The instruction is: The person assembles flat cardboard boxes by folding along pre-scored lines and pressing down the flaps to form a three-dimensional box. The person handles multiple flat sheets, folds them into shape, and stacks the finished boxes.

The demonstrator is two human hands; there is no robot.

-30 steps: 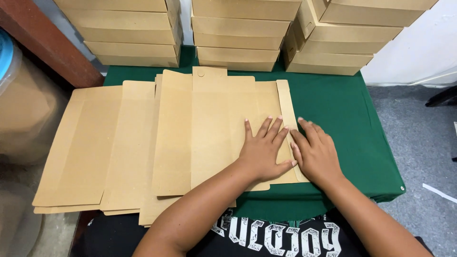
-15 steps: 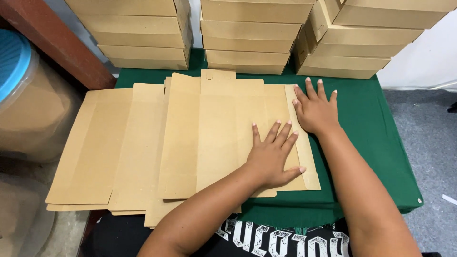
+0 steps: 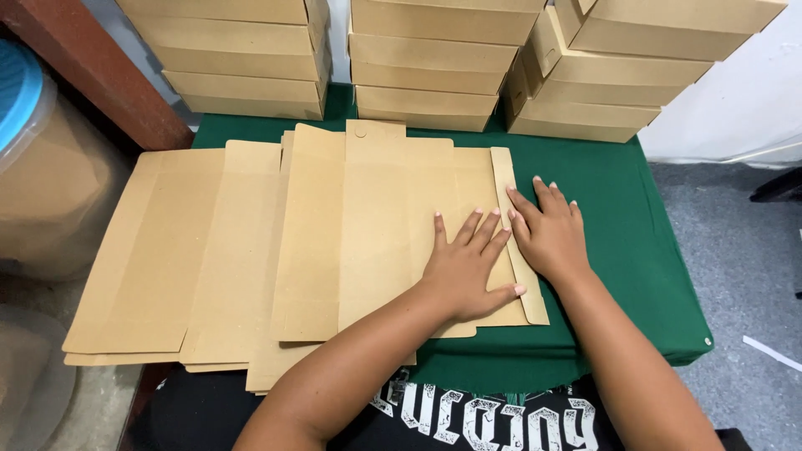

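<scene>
Hands lie flat on the cardboard sheet (image 3: 393, 234) spread over the green worktop (image 3: 635, 242): left hand (image 3: 464, 271) pressing its panel, right hand (image 3: 551, 234) on the narrow side flap (image 3: 504, 171), fingers of both outstretched, gripping nothing. Folded boxes (image 3: 426, 75) are stacked behind.

Stacked brown boxes (image 3: 430, 71) behind the flat cardboard sheet (image 3: 393, 225) cut off by the top edge, blue-lidded container (image 3: 25, 150) left of it cropped, lower sheets mostly covered, forearms cut off below
</scene>
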